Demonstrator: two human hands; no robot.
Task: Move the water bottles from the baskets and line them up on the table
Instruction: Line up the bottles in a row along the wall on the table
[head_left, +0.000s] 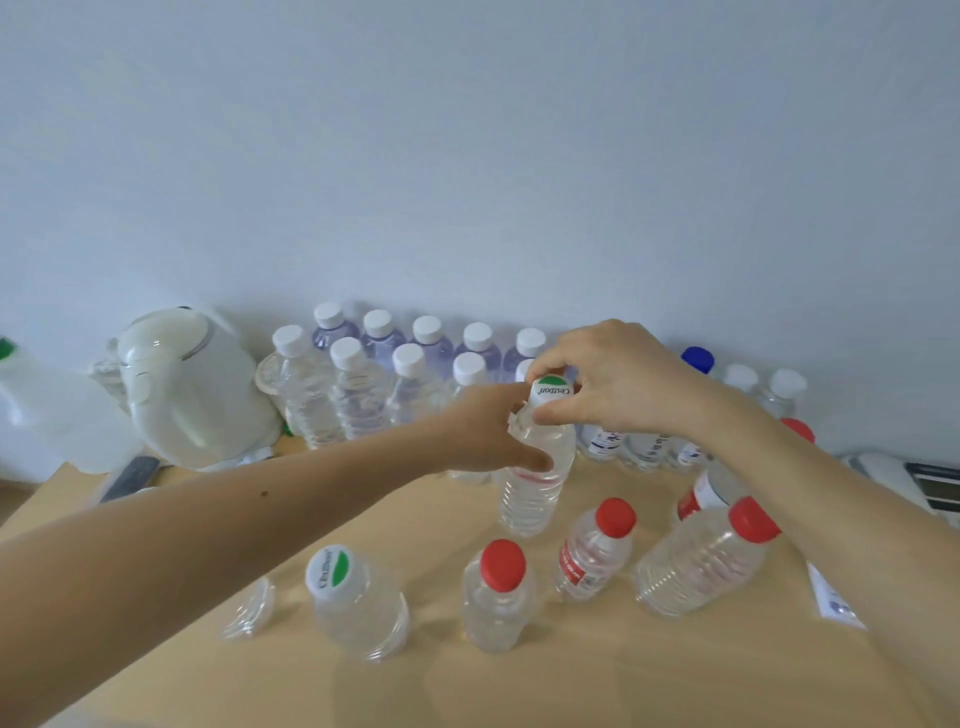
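A clear water bottle (532, 483) with a white-and-green cap stands upright on the wooden table (571, 675). My left hand (483, 431) grips its shoulder from the left, thumb across the front. My right hand (608, 379) pinches its cap from above. Two rows of white-capped bottles (358, 389) stand along the wall behind. In front stand three red-capped bottles (498, 597), (595, 551), (706, 558) and a green-capped one (358, 605). No basket is in view.
A white kettle (192, 389) and a translucent jug (47, 410) stand at the back left. More bottles (743, 384), one with a blue cap (697, 358), line the wall at the right. A small clear plastic piece (252, 608) lies front left. A white appliance (904, 478) sits far right.
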